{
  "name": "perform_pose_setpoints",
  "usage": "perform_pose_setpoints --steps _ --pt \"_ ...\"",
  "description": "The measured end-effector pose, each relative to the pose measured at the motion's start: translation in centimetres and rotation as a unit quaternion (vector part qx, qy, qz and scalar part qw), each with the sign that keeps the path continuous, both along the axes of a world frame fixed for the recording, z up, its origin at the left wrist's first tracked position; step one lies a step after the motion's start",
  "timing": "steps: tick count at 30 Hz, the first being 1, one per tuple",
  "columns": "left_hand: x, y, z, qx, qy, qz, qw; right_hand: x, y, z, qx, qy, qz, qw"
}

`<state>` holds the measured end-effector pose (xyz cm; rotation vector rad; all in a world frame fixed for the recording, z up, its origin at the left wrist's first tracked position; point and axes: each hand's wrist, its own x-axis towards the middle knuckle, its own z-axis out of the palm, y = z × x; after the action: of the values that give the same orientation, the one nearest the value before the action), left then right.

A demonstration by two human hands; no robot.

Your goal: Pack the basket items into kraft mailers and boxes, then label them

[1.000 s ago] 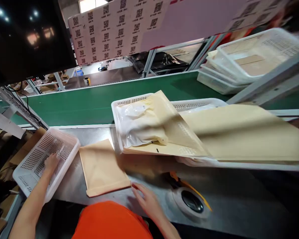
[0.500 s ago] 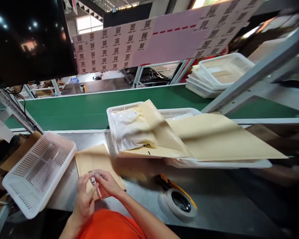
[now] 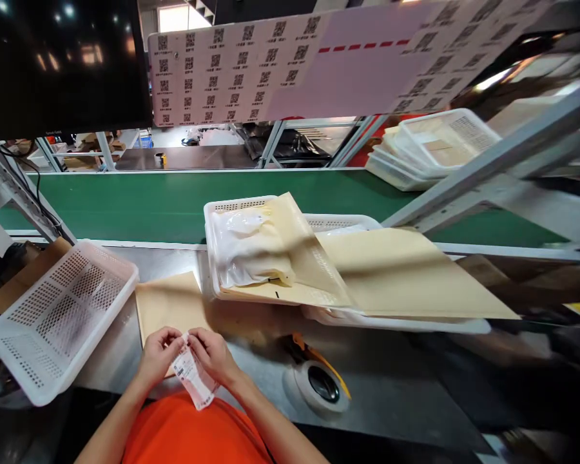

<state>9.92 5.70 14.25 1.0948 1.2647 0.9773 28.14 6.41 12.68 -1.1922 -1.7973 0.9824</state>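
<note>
Between my two hands is a small printed label (image 3: 194, 379), whitish pink with lines of text, hanging down in front of the orange shirt. The fingertips of my left hand (image 3: 160, 353) pinch its upper left edge. My right hand (image 3: 214, 356) is closed on its upper right part, close to the left fingers. Beneath and behind both hands a tan paper envelope (image 3: 168, 301) lies flat on the metal table (image 3: 381, 380); its near part is hidden by them.
An open white perforated basket (image 3: 62, 322) stands at the left. Ahead, a basket (image 3: 210, 258) holds plastic-wrapped goods and padded envelopes (image 3: 406, 274). A tape dispenser (image 3: 321, 386) sits at the right. Behind runs a green conveyor (image 3: 125, 206), with stacked trays (image 3: 415, 161) and a metal post.
My hands have drawn closer together at the fingertips, and the label now hangs opened out with its print showing. The camera view has shifted slightly.
</note>
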Motion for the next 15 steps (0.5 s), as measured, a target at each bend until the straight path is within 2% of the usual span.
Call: perform_pose_setpoints --steps 4,8,12,15 --pt "0.4 0.1 0.3 -0.003 -0.002 -0.006 1.0 0.5 0.1 0.1 0.041 0.008 0.004 0.999" --pt "0.9 -0.3 0.3 -0.009 -0.013 -0.019 1.0 0.5 -0.1 0.1 0.115 0.016 -0.031 0.993" --pt "0.9 -0.6 0.5 -0.014 0.003 -0.03 0.999 0.6 0.1 0.7 0.208 -0.003 0.028 0.978" --pt "0.7 -0.8 1.0 0.003 0.028 -0.037 0.999 0.9 0.3 1.4 0.232 -0.021 0.056 0.971"
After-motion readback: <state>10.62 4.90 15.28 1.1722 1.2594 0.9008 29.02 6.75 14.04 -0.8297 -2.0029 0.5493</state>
